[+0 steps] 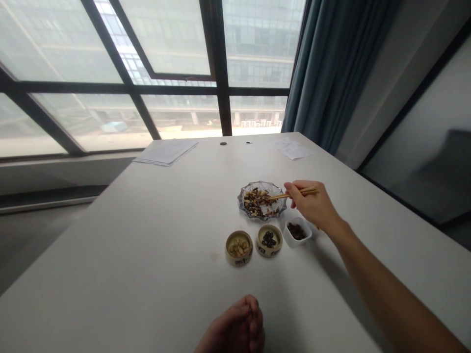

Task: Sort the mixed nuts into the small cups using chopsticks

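In my right hand [309, 198] is a pair of wooden chopsticks [281, 195], held with the tips down in a clear glass dish [281, 212]. Mixed dark and pale nuts or seeds [257, 201] lie in that dish. Nearer to me stand a small round bowl [239, 262] with pale oval nuts, a similar bowl [268, 253] with black pieces, and a white square container [297, 242] with dark brown pieces. My left hand [235, 326] rests at the table's near side, fingers curled together, with nothing visible in it.
The white table [158, 235] reaches to the windows. Stacked paper sheets [167, 152] lie at its far left and a crumpled paper [293, 148] at its far right. Two small dark round spots, perhaps cable holes [223, 143], show near the far edge. A blue curtain [327, 68] hangs behind.
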### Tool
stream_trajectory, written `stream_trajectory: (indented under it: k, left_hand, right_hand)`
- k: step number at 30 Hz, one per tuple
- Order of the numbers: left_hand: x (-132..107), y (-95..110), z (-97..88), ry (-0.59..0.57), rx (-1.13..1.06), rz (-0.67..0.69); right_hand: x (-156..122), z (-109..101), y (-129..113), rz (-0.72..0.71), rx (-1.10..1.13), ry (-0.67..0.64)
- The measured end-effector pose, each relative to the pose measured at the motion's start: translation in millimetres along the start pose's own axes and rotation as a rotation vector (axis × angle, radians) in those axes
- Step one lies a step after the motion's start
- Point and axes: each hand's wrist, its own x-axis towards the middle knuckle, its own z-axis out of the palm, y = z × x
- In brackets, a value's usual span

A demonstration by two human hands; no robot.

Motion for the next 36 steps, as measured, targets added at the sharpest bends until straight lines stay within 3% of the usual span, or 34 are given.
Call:
stream_trajectory:
  k: [11,25,36]
  left_hand:
    - [0,0,-4.2,-0.014,0.034,-0.001]
    - [1,0,-4.2,-0.007,0.044,0.01]
    - [2,-1,-3.3,-0.015,0.055,0.029]
  right_hand:
    - [2,17,7,-0.027,-0.023,-0.039]
    - [-2,0,-6,0.021,0.003,0.033]
    - [-3,0,-6,0.123,0.047,-0.011]
